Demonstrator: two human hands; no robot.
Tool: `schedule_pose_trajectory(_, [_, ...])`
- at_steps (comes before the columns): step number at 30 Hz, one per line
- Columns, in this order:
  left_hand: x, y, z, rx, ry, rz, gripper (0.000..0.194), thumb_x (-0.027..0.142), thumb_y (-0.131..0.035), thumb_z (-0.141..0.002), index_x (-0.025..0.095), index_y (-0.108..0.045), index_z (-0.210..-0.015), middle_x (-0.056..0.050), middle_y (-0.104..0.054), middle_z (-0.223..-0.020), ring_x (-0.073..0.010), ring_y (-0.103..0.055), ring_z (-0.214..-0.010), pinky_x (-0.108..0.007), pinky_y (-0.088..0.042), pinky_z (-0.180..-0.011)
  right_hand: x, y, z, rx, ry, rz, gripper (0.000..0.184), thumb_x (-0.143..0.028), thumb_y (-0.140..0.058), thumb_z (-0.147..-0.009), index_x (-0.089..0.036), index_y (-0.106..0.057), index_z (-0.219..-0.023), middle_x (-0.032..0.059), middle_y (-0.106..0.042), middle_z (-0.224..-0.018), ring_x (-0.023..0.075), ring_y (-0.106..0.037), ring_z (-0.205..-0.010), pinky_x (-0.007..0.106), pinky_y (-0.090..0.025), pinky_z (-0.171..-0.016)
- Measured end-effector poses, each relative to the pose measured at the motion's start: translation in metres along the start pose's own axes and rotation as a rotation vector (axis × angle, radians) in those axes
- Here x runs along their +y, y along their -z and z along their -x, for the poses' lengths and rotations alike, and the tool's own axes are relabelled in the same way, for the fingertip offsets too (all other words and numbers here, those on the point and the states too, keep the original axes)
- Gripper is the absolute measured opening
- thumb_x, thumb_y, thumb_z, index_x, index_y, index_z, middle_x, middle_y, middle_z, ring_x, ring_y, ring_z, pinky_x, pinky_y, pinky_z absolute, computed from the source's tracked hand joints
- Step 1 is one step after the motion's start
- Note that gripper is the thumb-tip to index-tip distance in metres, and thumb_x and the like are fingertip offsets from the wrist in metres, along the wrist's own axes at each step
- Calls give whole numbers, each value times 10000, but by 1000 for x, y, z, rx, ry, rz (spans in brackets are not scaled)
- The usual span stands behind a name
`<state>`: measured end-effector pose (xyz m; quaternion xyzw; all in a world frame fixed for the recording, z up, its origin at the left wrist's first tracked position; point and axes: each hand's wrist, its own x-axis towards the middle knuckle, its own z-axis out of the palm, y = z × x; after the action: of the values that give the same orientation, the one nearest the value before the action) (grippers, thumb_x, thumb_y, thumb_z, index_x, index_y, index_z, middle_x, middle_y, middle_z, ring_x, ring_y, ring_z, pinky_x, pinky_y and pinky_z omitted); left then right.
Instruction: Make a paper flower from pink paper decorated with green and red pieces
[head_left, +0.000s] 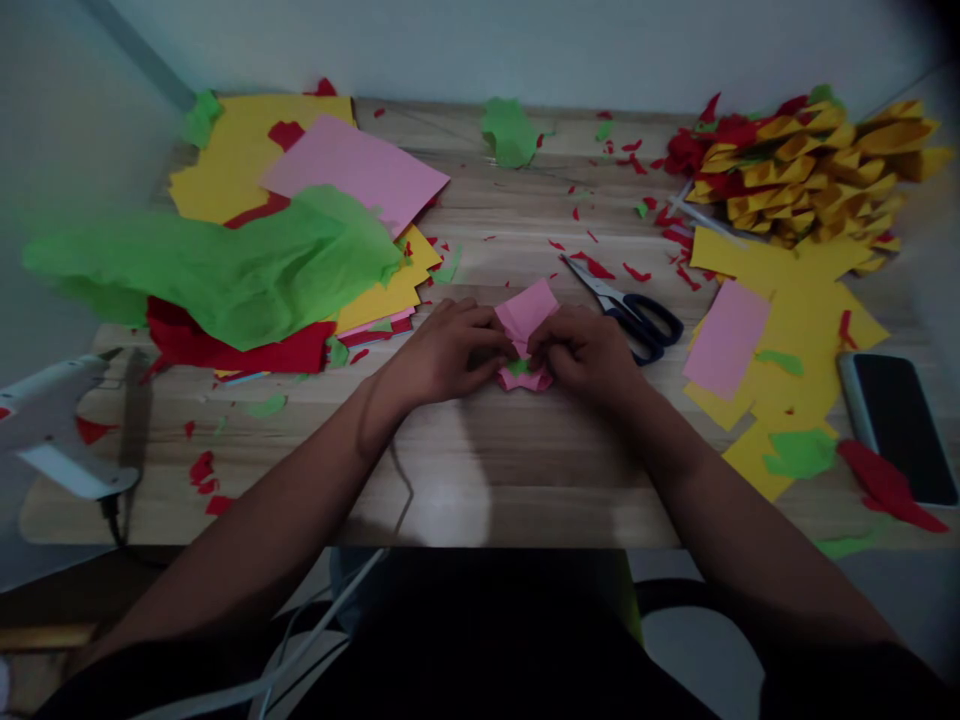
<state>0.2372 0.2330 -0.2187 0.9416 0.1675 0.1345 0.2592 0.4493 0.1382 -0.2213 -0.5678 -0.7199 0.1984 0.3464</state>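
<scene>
Head view: left hand (455,350) and right hand (589,352), each grip pinching the folded pink paper (529,307) between them, green scrap (518,367) at its near end. Relative to the folded pink paper: scissors (618,302) lie just right on the surface (450,470), crumpled green paper (262,270) left, phone (896,425) farther right.

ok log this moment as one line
left hand: holding pink paper; right hand: holding same pink paper; scissors: beside right hand; glue gun: far left; phone: far right
</scene>
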Motion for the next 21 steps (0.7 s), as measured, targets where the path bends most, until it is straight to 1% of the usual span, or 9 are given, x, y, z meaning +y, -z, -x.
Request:
schedule_pose_trajectory(7, [-1, -1, 0, 7, 12, -8, 209, 286, -593, -907, 253, -774, -1006, -65, -718, -1072, -235, -609, -987, -387, -405, -861, -1, 1, 0, 42, -32, 5, 278, -60, -501, -715, -239, -711, -748, -6, -709, -694, 193, -650, -727, 376, -507, -798])
schedule_pose_trajectory(13, [-4, -3, -1, 39, 24, -3, 183, 283, -598, -891, 226, -767, -936, -70, -716, -1008, -234, -610, -950, -384, -411, -841, 1, 4, 0, 23, -24, 94, 263, -82, -524, -736, -243, -732, -744, 18, -686, -696, 206, -620, -711, 409, -494, -799])
schedule_pose_trajectory(16, [-4, -3, -1, 43, 14, -2, 197, 277, -593, -902, 228, -767, -980, -68, -715, -1020, -228, -611, -953, -382, -410, -845, 2, 4, 1, 16, -19, 96, 261, -91, -525, -748, -235, -743, -750, 24, -678, -695, 199, -607, -691, 397, -486, -772])
schedule_pose_trajectory(21, [-5, -2, -1, 1, 24, -38, 235, 245, -569, -913, 254, -784, -1008, -62, -712, -1019, -223, -606, -960, -383, -399, -848, 1, 5, 2, 56, 24, 73, 283, -80, -526, -736, -233, -761, -768, 23, -693, -714, 195, -620, -701, 361, -480, -735])
